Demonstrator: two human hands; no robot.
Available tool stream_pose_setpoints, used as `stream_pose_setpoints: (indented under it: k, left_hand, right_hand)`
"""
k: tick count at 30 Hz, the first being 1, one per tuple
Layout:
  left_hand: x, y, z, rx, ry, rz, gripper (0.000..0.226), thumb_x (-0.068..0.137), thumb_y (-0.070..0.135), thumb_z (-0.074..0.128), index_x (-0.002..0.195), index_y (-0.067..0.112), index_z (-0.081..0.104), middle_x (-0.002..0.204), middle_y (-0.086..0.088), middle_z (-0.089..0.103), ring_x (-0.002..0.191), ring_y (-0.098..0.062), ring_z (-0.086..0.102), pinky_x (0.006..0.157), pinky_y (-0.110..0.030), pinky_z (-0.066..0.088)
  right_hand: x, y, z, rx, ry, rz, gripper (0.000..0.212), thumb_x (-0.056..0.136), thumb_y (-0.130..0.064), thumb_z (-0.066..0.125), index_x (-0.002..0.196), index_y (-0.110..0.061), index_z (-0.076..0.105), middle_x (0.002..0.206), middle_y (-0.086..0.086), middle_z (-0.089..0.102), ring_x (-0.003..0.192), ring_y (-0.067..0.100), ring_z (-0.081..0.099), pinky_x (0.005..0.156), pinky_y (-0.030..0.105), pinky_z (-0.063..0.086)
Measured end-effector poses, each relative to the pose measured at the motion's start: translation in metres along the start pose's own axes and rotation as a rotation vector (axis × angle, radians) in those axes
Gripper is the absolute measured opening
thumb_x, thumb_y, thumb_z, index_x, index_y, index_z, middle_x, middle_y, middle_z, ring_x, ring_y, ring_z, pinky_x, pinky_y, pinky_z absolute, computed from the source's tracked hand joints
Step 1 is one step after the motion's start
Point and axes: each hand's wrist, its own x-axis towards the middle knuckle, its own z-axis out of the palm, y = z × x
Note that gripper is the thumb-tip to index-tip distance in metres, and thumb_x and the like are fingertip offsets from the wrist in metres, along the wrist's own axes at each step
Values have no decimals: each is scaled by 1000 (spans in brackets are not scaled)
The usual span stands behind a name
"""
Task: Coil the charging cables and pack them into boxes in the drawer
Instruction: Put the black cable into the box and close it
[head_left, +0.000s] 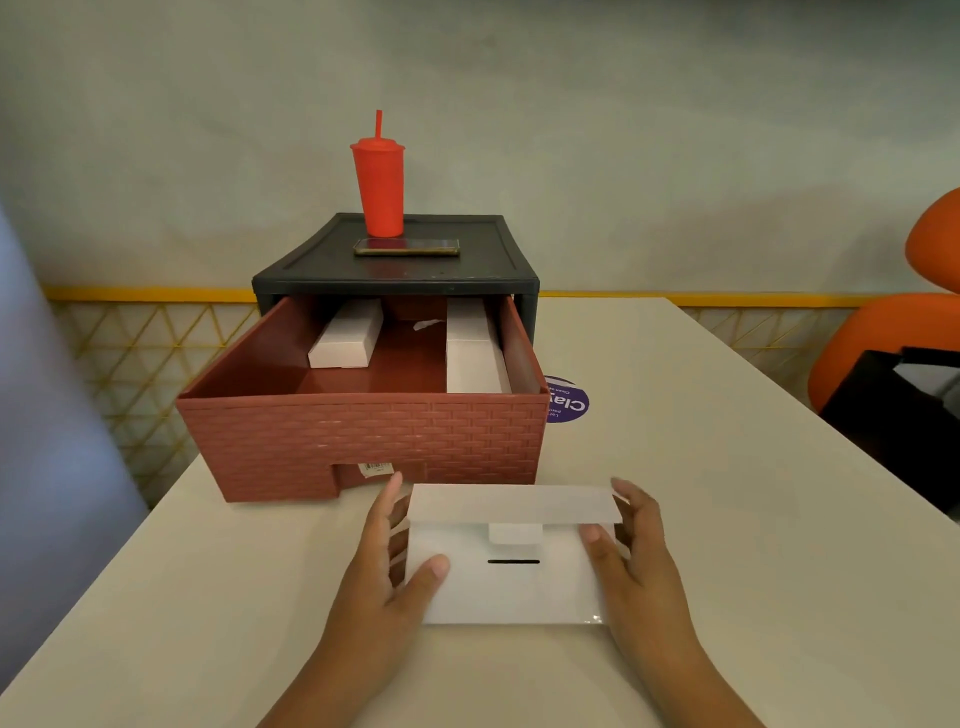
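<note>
A flat white box (511, 587) lies on the table in front of the drawer, its lid flap (514, 503) half folded over and a tab above a black slot. My left hand (387, 566) grips its left side, thumb on top. My right hand (631, 556) holds the right side, fingertips on the flap. The brown brick-patterned drawer (363, 441) stands pulled out of a black cabinet (395, 280). Inside it lie two long white boxes, one at the back left (345, 335), one along the right wall (475, 348). No cable is visible.
A red tumbler with a straw (379, 182) and a phone (407, 247) sit on the cabinet top. A purple round sticker (569, 402) lies right of the drawer. An orange chair (893, 322) and a black bag (893, 415) stand beyond the table's right edge.
</note>
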Motion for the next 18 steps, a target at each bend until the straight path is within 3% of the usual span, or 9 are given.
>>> stream_pose_setpoints:
  k: [1, 3, 5, 7, 9, 12, 18]
  left_hand:
    - [0, 1, 0, 18, -14, 13, 75, 86, 11, 63, 127, 57, 19, 138, 22, 40, 121, -3, 49, 102, -26, 41]
    - [-1, 1, 2, 79, -42, 54, 70, 88, 23, 60, 128, 57, 14, 138, 32, 30, 126, 11, 37, 103, -9, 31]
    - [-1, 0, 2, 139, -54, 64, 67, 76, 49, 58, 130, 55, 19, 136, 35, 29, 125, 18, 29, 98, 0, 25]
    - [-1, -3, 2, 180, -69, 55, 71, 66, 62, 54, 129, 53, 24, 135, 31, 31, 125, 15, 31, 98, -5, 27]
    - [-1, -5, 2, 226, -87, 53, 78, 60, 66, 57, 128, 54, 22, 135, 32, 28, 124, 15, 30, 99, -10, 29]
    - [-2, -4, 2, 287, -98, 54, 90, 52, 70, 59, 130, 52, 17, 134, 35, 22, 122, 20, 26, 92, -3, 27]
    - [-2, 2, 3, 308, -82, 54, 94, 50, 71, 58, 133, 47, 21, 131, 36, 26, 116, 28, 24, 85, 8, 22]
  right_hand:
    - [-2, -2, 0, -25, -15, -12, 47, 86, -43, 56, 118, -62, 27, 120, -26, 52, 103, -6, 56, 77, 12, 44]
    - [-4, -3, 0, -102, -45, -27, 71, 67, -60, 63, 123, -68, 21, 125, -31, 47, 110, -7, 51, 89, 18, 43]
    - [-4, -4, 0, -155, -65, -25, 73, 51, -68, 63, 118, -62, 34, 125, -27, 49, 113, -3, 49, 95, 23, 41]
    - [-4, -4, 0, -142, -50, -11, 66, 45, -69, 64, 105, -56, 43, 116, -25, 54, 108, -1, 52, 89, 21, 44]
    - [-3, -5, 1, -126, -19, 12, 62, 44, -67, 67, 100, -51, 45, 111, -23, 57, 103, 1, 55, 86, 23, 47]
    - [-3, -6, 3, -129, 6, 32, 58, 51, -58, 73, 100, -47, 46, 109, -22, 57, 102, 2, 56, 86, 27, 48]
    - [1, -10, 2, -215, -17, 71, 67, 58, -55, 69, 117, -44, 39, 111, -18, 54, 100, 4, 54, 78, 20, 44]
